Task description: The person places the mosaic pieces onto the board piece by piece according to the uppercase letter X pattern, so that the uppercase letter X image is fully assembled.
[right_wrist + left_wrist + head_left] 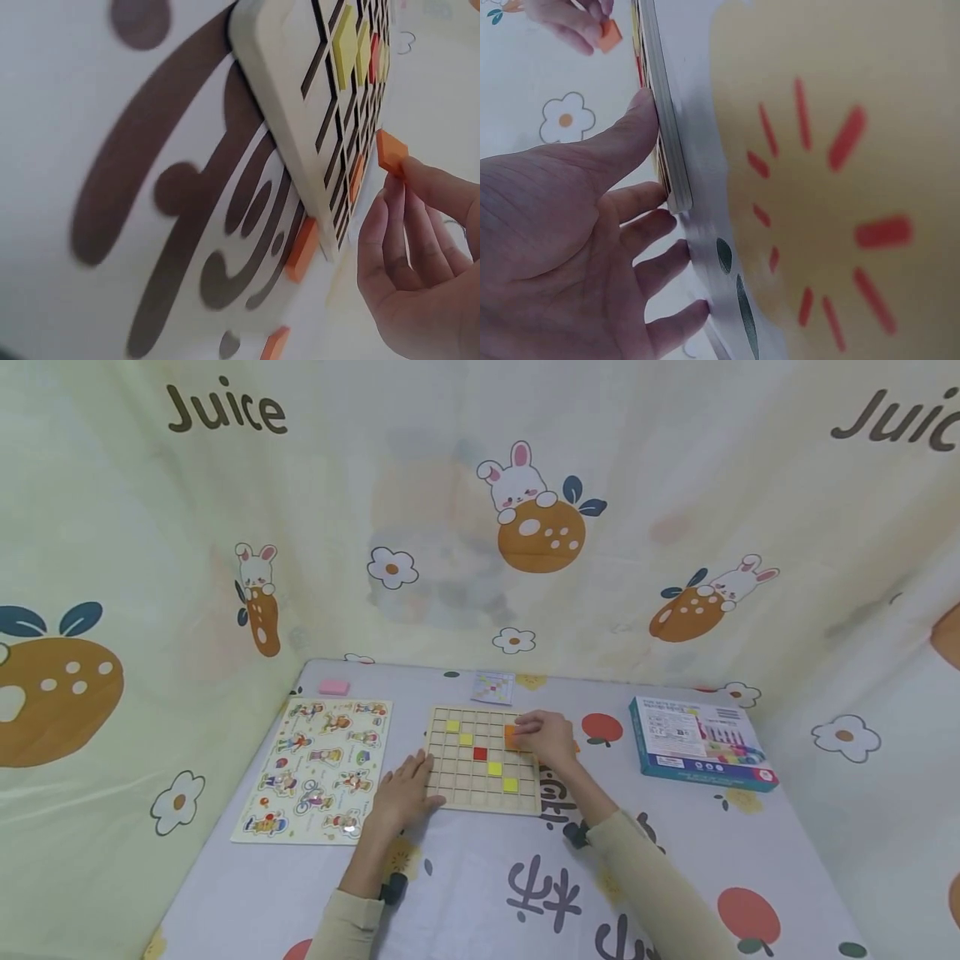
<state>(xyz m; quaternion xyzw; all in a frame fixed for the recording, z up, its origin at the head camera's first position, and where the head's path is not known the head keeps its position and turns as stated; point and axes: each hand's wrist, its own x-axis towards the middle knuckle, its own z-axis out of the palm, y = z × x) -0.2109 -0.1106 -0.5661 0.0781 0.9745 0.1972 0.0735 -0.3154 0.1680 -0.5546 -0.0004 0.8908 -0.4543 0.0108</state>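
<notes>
A square wooden grid board point(457, 777) lies on the table, with a diagonal of yellow tiles point(495, 769) and a red tile point(480, 753) at its middle. My right hand point(547, 739) pinches an orange tile point(392, 152) between thumb and fingers, raised over the far right part of the board. Below it, another orange tile point(357, 178) sits in the grid. My left hand point(405, 793) rests at the board's left side, fingers spread, the thumb against its near edge. Loose orange tiles point(304, 250) lie beside the board's right edge.
A picture puzzle board point(315, 768) lies to the left, with a pink block point(333, 687) behind it. A small pattern card point(492, 687) is behind the grid board. On the right lies a boxed set point(705, 743). Printed curtains enclose the table's back and sides.
</notes>
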